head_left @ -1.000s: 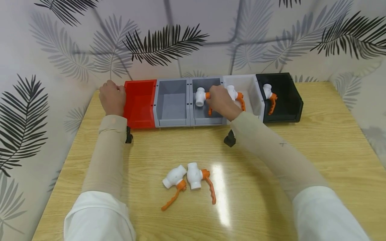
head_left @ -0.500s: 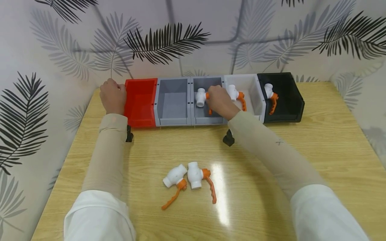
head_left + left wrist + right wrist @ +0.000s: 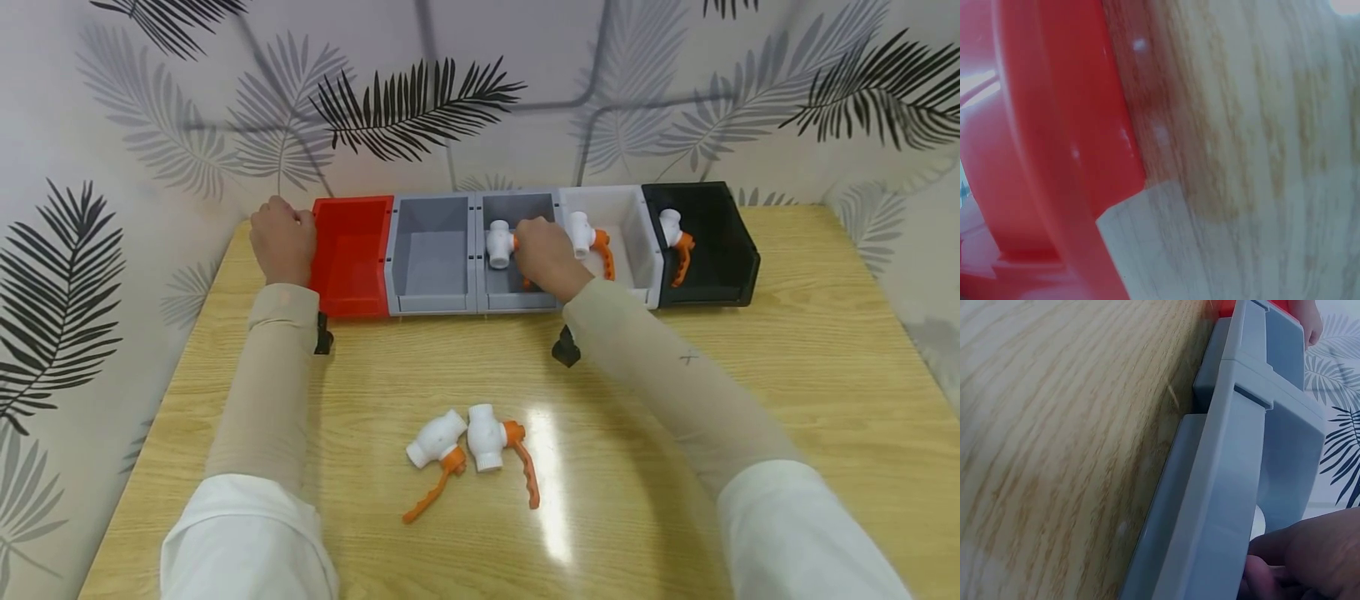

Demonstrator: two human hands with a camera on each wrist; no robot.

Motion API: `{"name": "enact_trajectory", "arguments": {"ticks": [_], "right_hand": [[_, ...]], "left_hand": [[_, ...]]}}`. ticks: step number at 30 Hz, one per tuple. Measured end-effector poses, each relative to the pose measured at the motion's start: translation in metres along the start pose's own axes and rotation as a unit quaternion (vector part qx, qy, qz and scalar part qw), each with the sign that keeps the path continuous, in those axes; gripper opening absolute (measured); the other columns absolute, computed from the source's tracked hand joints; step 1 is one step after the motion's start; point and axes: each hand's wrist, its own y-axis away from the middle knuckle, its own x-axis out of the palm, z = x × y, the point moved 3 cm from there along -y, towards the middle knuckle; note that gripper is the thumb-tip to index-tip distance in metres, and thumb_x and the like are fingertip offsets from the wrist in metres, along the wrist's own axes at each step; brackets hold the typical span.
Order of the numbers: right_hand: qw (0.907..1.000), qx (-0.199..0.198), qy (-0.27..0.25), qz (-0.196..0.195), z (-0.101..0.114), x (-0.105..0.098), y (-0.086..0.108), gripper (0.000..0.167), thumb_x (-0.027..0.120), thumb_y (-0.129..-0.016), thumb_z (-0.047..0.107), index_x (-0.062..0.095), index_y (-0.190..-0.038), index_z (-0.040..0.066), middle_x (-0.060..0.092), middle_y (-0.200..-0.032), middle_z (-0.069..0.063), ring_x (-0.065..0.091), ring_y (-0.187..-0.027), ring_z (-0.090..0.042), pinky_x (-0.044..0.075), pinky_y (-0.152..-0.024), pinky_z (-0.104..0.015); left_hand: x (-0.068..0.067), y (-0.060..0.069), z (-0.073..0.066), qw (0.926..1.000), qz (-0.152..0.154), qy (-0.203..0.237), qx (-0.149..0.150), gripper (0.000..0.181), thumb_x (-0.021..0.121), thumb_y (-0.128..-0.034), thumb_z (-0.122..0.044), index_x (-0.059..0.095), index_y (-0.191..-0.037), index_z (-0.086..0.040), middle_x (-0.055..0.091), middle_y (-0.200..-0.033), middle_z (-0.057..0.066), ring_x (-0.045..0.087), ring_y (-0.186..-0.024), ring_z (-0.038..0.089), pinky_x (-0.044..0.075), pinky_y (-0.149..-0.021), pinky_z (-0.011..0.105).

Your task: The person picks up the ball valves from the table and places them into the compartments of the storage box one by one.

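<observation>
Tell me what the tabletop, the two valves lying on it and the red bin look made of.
Tabletop: wood or wood-look laminate, glossy; grain shows and light glares off it.
Two valves: probably plastic, smooth, evenly coloured white and orange.
Red bin: likely molded plastic, glossy; bright highlights show on it.

The left hand (image 3: 283,242) is at the left edge of the red bin (image 3: 352,267), with its fingertips hidden; to the right of this bin stand, in one row, the left grey bin (image 3: 431,258), the right grey bin (image 3: 517,305), the white bin (image 3: 633,242) and the black bin (image 3: 716,250); the right hand (image 3: 551,257) holds the first valve (image 3: 498,244), at its orange side, in the right grey bin; the second valve (image 3: 580,233) lies in the white bin, the third valve (image 3: 671,225) in the black bin; nearer, on the wooden table (image 3: 360,417), lie the left loose valve (image 3: 437,437) and the right loose valve (image 3: 486,437), close together.
</observation>
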Motion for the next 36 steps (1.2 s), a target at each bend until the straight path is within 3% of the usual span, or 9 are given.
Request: {"name": "enact_trajectory", "arguments": {"ticks": [12,20,29,36], "right_hand": [[0.9989,0.004,0.046,-0.007,-0.001,0.004,-0.002,0.014,0.050,-0.089,0.005,0.064,-0.088,0.002,0.063,-0.082,-0.014,0.061,-0.068,-0.026,0.049,-0.060,-0.039],[0.9967,0.006,0.081,-0.005,0.001,0.007,-0.001,0.014,0.051,-0.090,0.008,0.064,-0.090,0.002,0.062,-0.079,-0.012,0.061,-0.066,-0.025,0.050,-0.056,-0.038],[0.9960,0.003,0.089,-0.003,0.002,0.010,-0.002,0.013,0.052,-0.089,0.007,0.064,-0.088,0.003,0.063,-0.081,-0.012,0.061,-0.067,-0.024,0.050,-0.057,-0.038],[0.9957,-0.011,0.090,-0.018,0.005,0.016,0.002,0.012,0.052,-0.087,0.003,0.063,-0.090,0.002,0.063,-0.091,-0.014,0.062,-0.080,-0.029,0.051,-0.064,-0.041]], "left_hand": [[0.004,-0.001,0.001,1.0000,0.006,0.002,-0.006,0.030,0.034,-0.0903,-0.021,0.052,-0.092,0.003,0.053,-0.089,0.021,0.051,-0.094,0.041,0.041,-0.081,0.049],[0.003,-0.001,-0.001,0.9999,0.007,0.007,-0.008,0.030,0.034,-0.0904,-0.021,0.052,-0.091,0.003,0.053,-0.089,0.021,0.051,-0.093,0.041,0.041,-0.081,0.049],[0.000,-0.001,-0.003,1.0000,0.000,0.007,-0.006,0.028,0.035,-0.0900,-0.020,0.051,-0.088,0.003,0.053,-0.087,0.020,0.051,-0.093,0.041,0.041,-0.080,0.049],[0.002,0.000,0.001,0.9999,-0.005,0.009,-0.006,0.027,0.035,-0.0890,-0.019,0.051,-0.085,0.003,0.052,-0.085,0.020,0.051,-0.091,0.042,0.041,-0.079,0.049]]}}
